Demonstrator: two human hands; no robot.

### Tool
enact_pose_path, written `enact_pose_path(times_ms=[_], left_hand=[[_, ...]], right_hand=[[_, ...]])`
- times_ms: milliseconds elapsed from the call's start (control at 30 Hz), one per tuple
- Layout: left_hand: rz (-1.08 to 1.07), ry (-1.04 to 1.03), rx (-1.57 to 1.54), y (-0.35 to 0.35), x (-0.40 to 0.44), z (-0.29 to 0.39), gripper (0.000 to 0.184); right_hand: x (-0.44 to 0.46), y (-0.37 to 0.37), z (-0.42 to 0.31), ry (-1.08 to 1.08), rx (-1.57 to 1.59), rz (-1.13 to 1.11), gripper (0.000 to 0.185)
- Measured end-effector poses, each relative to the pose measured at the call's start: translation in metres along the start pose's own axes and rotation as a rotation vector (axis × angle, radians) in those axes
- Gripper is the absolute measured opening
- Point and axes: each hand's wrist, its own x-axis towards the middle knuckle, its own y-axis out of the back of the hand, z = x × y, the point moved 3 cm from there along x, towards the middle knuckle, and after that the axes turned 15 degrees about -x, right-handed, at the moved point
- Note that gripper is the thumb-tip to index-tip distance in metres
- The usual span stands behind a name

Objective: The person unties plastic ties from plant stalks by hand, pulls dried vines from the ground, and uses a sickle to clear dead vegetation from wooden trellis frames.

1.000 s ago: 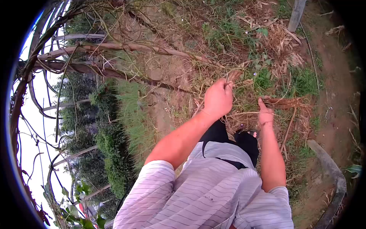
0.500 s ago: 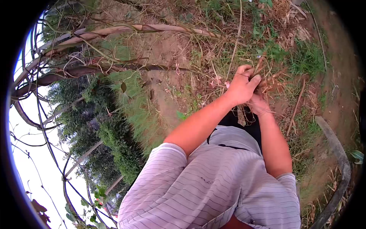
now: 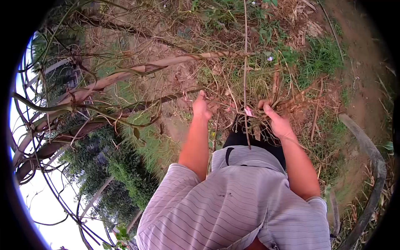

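My right hand (image 3: 277, 121) is closed around a bundle of dry, thin brown stems (image 3: 283, 102), with the thumb on top. Stringy ends hang below that hand, over the dark trousers. Apart from it, my left hand (image 3: 202, 107) has its fingers spread beside thin twining stems; nothing is visibly gripped in it. Between the hands, a small pink thing (image 3: 248, 111) sits among the stems. One long thin stem (image 3: 246, 54) runs from the top of the view down to the shirt.
Thick twisted vine trunks (image 3: 137, 70) cross the left side. Weedy soil (image 3: 179, 129) lies below them, with green bushes (image 3: 129, 175) beyond. At the right are a curved grey pole (image 3: 366, 146) and a strip of bare dirt (image 3: 362, 83).
The hands were close together half a second ago; my left hand has since moved left and opened. My right hand remains on the stems. The view has shifted, with the vine trunks lower.
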Motion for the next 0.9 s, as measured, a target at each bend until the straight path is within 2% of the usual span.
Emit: enact_pose_path(times_ms=[33,67,167,233,267,300,333,367,400,433,500,533,633,667,767,833,867,900], left_hand=[[-0.044,0.03,-0.215,0.003,0.008,-0.011,0.024],[-0.161,-0.017,-0.248,0.001,0.015,-0.01,0.02],[-0.078,-0.093,-0.154,-0.024,-0.043,0.02,0.022],[-0.101,-0.101,-0.135,-0.009,-0.087,0.035,0.023],[-0.08,-0.071,-0.08,0.009,-0.098,0.034,0.024],[-0.347,-0.153,0.087,-0.006,-0.166,0.024,0.023],[-0.601,-0.242,0.25,-0.035,-0.253,0.007,0.022],[-0.967,-0.308,0.454,-0.053,-0.3,-0.02,0.019],[-1.066,-0.606,0.667,-0.078,-0.319,-0.036,0.017],[-1.027,-0.583,0.602,-0.112,-0.342,-0.037,0.016],[-1.108,-0.692,0.614,-0.153,-0.345,-0.035,0.018],[-1.113,-0.703,0.618,-0.165,-0.345,-0.034,0.022],[-0.985,-0.694,0.542,-0.151,-0.328,-0.037,0.041],[-0.879,-0.659,0.638,-0.14,-0.307,-0.039,0.047],[-0.824,-0.548,0.797,-0.1,-0.248,-0.069,0.054],[-0.751,-0.525,1.101,-0.074,-0.23,-0.075,0.052],[-0.737,-0.524,1.095,-0.065,-0.226,-0.071,0.052],[-0.72,-0.429,1.21,-0.055,-0.222,-0.071,0.054]], right_hand=[[-0.007,0.003,-0.006,-0.078,-0.094,-0.009,0.021],[-0.012,0.006,0.002,-0.062,-0.067,0.003,0.019],[-0.02,0.017,0.004,-0.041,-0.039,0.061,0.019],[-0.016,0.025,0.002,-0.052,-0.066,0.112,0.024],[-0.019,0.02,-0.012,-0.052,-0.042,0.21,0.023],[-0.017,0.016,-0.026,-0.043,-0.019,0.312,0.023],[-0.007,0.032,-0.024,-0.023,0.059,0.295,0.029],[0.002,0.046,-0.017,-0.034,0.136,0.259,0.036],[0.003,0.058,-0.039,-0.05,0.178,0.214,0.035],[0.007,0.072,-0.048,-0.159,0.22,0.215,0.029],[0.019,0.103,-0.049,0.076,0.414,0.39,0.025],[0.014,0.122,-0.054,0.078,0.518,0.438,0.022],[-0.047,0.17,-0.067,0.079,0.656,0.604,0.025],[-0.067,0.179,-0.069,0.033,0.66,0.637,0.028],[-0.096,0.188,-0.055,-0.058,0.586,0.754,0.02],[-0.108,0.177,-0.068,-0.044,0.593,0.821,0.018],[-0.118,0.166,-0.092,-0.086,0.571,0.85,0.016],[-0.116,0.168,-0.087,-0.045,0.578,0.791,0.015]])
